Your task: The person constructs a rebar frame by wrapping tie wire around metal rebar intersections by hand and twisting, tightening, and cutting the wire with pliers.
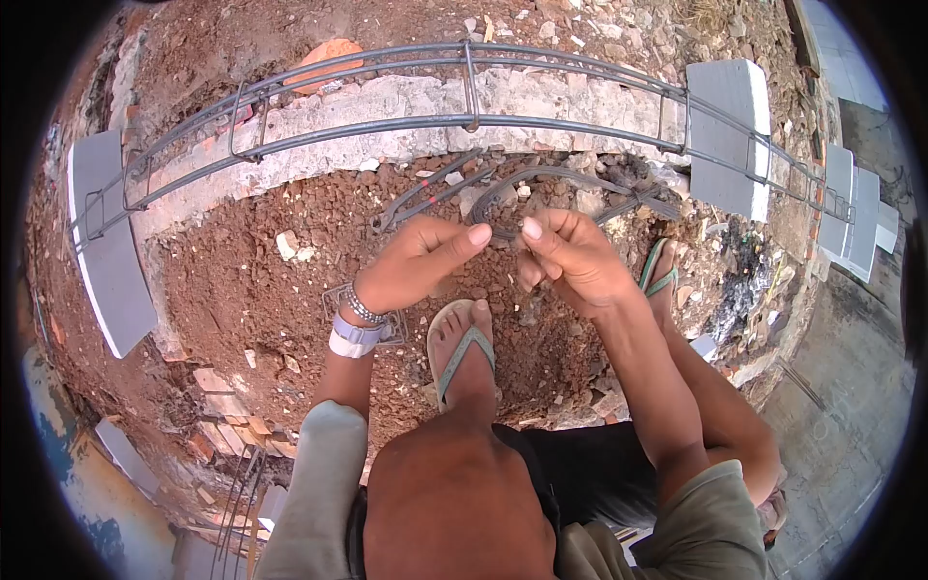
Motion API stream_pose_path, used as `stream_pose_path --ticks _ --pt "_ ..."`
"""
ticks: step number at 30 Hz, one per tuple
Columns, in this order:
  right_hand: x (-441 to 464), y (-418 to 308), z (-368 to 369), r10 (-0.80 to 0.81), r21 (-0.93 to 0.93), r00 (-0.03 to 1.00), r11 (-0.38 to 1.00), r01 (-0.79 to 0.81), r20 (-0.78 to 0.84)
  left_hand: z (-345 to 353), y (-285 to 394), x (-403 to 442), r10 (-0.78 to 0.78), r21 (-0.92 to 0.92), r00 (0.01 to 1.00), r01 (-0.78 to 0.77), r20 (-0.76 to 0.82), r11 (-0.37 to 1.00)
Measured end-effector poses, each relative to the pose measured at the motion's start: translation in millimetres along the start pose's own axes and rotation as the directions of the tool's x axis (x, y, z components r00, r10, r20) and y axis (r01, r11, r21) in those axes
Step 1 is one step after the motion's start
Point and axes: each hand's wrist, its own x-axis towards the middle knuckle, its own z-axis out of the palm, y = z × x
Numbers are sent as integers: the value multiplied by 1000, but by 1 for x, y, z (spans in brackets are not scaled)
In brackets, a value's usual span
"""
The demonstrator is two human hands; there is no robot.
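Note:
My left hand (420,266), with a bracelet and a pale watch at its wrist, is closed in a pinch, thumb toward the middle. Across a small gap, my right hand (580,261) pinches thumb against fingers. Whatever lies between the fingertips of either hand is too small to make out. Just beyond them, a bundle of thin dark wire (551,176) lies bent in a loop on the soil. Farther out, a long rebar cage (464,121) with cross ties spans the view above a pale masonry strip (329,135).
Grey boards with white edges, one on the left (111,251) and one on the right (725,135), lie under the cage. My sandalled foot (464,353) rests on loose reddish soil (232,290). Broken bricks (227,411) and thin rods (237,503) lie lower left.

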Motion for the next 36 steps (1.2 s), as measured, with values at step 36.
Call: stream_pose_path --ticks 36 --pt "-39 -56 37 -669 -887 595 -241 394 446 27 91 -19 103 518 959 50 -263 854"
